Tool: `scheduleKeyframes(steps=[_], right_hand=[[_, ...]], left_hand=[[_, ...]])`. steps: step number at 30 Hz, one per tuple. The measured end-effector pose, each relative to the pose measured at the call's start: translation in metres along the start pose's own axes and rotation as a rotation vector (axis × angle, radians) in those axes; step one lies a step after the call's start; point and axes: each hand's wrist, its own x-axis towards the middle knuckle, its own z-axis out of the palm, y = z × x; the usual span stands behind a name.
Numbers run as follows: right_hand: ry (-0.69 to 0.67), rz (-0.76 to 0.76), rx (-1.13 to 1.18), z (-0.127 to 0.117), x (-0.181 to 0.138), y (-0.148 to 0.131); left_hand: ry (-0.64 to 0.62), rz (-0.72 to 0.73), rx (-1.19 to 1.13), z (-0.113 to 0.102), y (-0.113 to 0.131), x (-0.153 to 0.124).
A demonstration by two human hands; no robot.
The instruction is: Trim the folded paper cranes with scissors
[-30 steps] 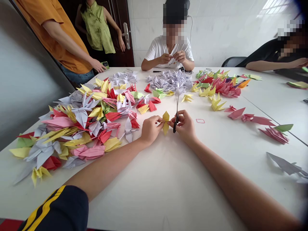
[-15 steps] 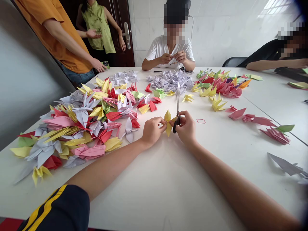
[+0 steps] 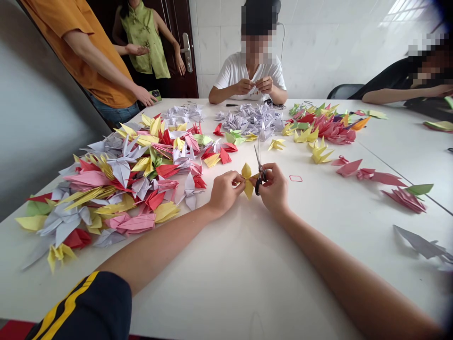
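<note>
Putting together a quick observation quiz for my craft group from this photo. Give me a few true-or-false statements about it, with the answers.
1. The right hand holds scissors. True.
2. The left hand holds a red paper crane. False: it holds a yellow origami crane.
3. A red loop lies on the white table, to the right of the right hand. True.
4. The person opposite wears a black shirt. False: they wear a white T-shirt.
</note>
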Motion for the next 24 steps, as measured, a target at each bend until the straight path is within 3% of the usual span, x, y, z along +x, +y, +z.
scheduleKeyframes(steps=[10, 24], right_hand=[[-0.056, -0.03, 0.089, -0.001, 0.0046, 0.0049], [-0.078, 0.083, 0.292, -0.001, 0.0071, 0.0048]], left_hand=[[0.016, -0.234, -0.303, -0.0006, -0.0057, 0.0061], [0.062, -0.162, -0.338, -0.0007, -0.0058, 0.007]])
